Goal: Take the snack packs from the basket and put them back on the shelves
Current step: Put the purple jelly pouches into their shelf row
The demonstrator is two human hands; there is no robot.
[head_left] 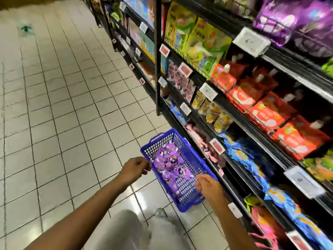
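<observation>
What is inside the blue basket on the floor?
The blue basket holds a heap of purple snack packs toward its far end; the near end shows bare mesh. Whatever lies beneath the top packs is covered.

1. This is a shop, a grocery or convenience store aisle.
2. Tall black shelves [234,112] run along the right, beyond the fingers [199,184] of the right hand, stacked in tiers with packaged goods.
3. The goods are retail packs in rows: red spouted pouches [263,105], yellow-green bags [201,42], purple bags [295,17] on the top tier.
4. Price tags [251,41] are clipped along the shelf edges, some white, some red.
5. A blue plastic shopping basket [191,159] stands on the floor, just ahead of the fingers, holding purple snack packs [169,165].
6. The floor [54,105] is pale square tile, stretching down a long aisle.
</observation>
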